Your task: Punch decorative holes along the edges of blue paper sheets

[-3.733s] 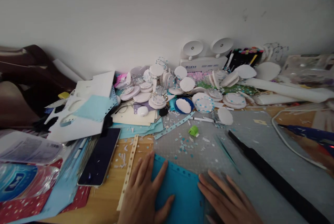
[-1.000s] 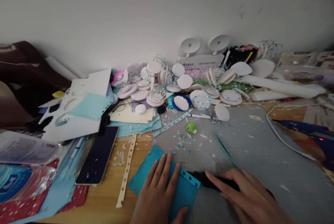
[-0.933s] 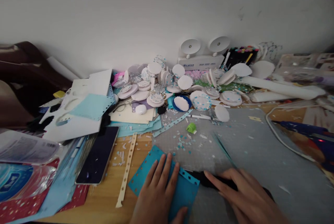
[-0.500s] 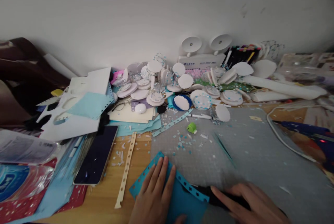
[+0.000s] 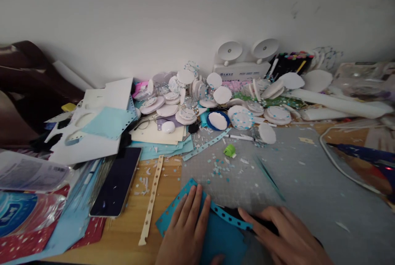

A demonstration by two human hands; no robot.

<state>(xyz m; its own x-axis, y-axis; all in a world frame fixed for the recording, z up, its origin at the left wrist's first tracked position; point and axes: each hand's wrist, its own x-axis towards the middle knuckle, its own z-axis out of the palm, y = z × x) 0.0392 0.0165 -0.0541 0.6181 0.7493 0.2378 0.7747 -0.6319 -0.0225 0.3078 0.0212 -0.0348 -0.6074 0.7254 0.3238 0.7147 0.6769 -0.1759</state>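
My left hand [image 5: 188, 228] lies flat on a blue sheet of paper [image 5: 222, 238], fingers stretched out and pressing it down. A punched strip [image 5: 231, 217] runs along the sheet's edge, and its right part stands apart from the rest of the sheet. In my right hand [image 5: 286, 232] is a dark tool that looks like black scissors [image 5: 265, 221], its front end at the strip. The hand and the strip hide much of the tool. A thin teal paper strip [image 5: 270, 178] lies on the grey cutting mat [image 5: 308, 174] beyond.
Paper scraps and a green craft punch [image 5: 229, 150] lie on the mat. Left are a cream punched strip [image 5: 152, 199] and a phone [image 5: 119, 182]. White paper discs [image 5: 187, 115] crowd the back. A blue glue gun [image 5: 364, 152] and white cable [image 5: 330, 158] are right.
My right hand and the black scissors have moved left, further along the strip. My left hand stays on the sheet. The whole view has shifted slightly.
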